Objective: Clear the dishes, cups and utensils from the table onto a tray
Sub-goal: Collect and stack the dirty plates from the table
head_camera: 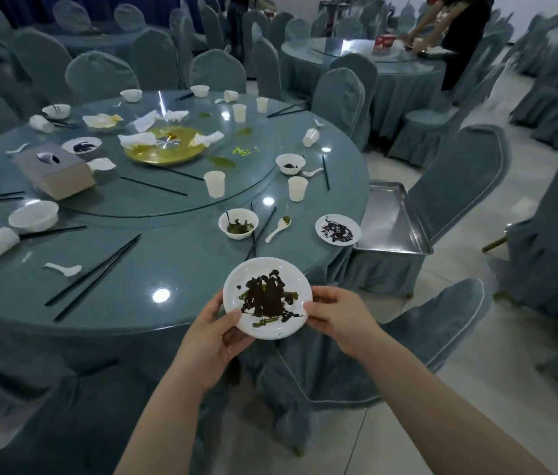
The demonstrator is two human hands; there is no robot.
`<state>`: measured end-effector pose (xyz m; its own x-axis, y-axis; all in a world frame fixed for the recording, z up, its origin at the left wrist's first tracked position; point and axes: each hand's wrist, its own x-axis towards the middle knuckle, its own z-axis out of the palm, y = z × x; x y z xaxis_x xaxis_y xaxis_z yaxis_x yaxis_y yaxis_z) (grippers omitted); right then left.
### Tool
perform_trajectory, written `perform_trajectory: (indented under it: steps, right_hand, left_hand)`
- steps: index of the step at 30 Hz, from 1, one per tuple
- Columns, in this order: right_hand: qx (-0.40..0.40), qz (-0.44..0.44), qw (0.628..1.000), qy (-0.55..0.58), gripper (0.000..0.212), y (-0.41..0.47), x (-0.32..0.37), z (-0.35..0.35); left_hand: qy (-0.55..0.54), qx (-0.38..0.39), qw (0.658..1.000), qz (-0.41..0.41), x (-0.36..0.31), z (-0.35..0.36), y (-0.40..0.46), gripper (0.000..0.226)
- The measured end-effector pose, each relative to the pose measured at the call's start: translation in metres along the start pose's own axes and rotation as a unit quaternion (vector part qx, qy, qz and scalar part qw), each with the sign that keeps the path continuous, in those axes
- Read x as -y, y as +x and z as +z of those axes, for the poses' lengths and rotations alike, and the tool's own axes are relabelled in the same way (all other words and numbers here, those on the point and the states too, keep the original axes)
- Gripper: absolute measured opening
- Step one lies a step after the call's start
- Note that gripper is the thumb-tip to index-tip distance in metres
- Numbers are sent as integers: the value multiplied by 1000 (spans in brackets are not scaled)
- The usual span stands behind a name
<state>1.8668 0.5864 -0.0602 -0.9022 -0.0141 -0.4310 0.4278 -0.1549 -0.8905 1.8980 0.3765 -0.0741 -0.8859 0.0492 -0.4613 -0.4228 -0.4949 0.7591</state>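
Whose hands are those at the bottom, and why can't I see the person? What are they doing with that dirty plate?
There is no robot here. The camera sits on a person's head and looks forward and down, so you see only their arms and hands, as if through their eyes.

The left hand and the right hand hold a small white plate by its edges, one on each side. It has dark food scraps on it.

Behind it is a big round table after a meal, with a glass turntable in the middle. On it lie bowls, such as one with green leftovers, paper cups, black chopsticks, white spoons, crumpled napkins and a tissue box.

The shiny metal tray rests on a chair at the right. The dishes are meant to go there, so the plate probably goes in next.
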Motion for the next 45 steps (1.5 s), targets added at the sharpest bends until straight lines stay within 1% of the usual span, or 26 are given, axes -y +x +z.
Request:
perform_trajectory:
  steps: [6, 10, 13, 16, 18, 21, 23, 29, 32, 34, 35, 39, 41, 45]
  right_hand:
    - [-27, 35, 999, 5, 12, 69, 21, -20]
    - [-85, 64, 994, 14, 6, 132, 27, -38]
    - [-147, 82, 985, 38, 3, 182, 29, -52]
    - [-204, 106, 972, 51, 5, 225, 30, -68]
    - [-230, 121, 964, 53, 15, 254, 30, -78]
    - [-268, 143, 950, 71, 25, 286, 28, -86]
    - [-289, 152, 941, 92, 25, 300, 25, -90]
    - [-345, 170, 915, 120, 12, 334, 21, -97]
    - [-342, 178, 916, 110, 16, 343, 18, -95]
    - [-327, 183, 920, 114, 8, 344, 19, -93]
    - [-320, 176, 923, 122, 5, 344, 21, -92]
    - [-283, 121, 938, 162, 9, 337, 32, -86]
    - [-257, 96, 948, 164, 11, 327, 41, -81]
    - [-196, 66, 968, 142, 7, 298, 64, -65]
  left_hand:
    - [0, -16, 1000, 5, -15, 21, 66, 39]
    - [-9, -10, 1000, 8, -37, 25, 128, 36]
    - [-7, -3, 1000, 2, -62, 32, 181, 37]
    - [12, 10, 1000, 2, -87, 39, 226, 37]
    - [23, 25, 999, 5, -103, 42, 252, 37]
    - [33, 22, 999, 8, -120, 40, 284, 36]
    - [23, 19, 1000, 7, -125, 37, 300, 35]
    - [23, 6, 1000, -13, -124, 26, 332, 34]
    - [30, -1, 999, -24, -119, 21, 341, 35]
    - [38, -3, 999, -28, -116, 20, 344, 36]
    - [42, -3, 999, -30, -115, 20, 346, 37]
    - [48, 3, 998, -34, -111, 23, 345, 36]
    - [46, 2, 998, -32, -109, 26, 341, 35]
    - [52, 0, 998, -28, -101, 35, 325, 36]
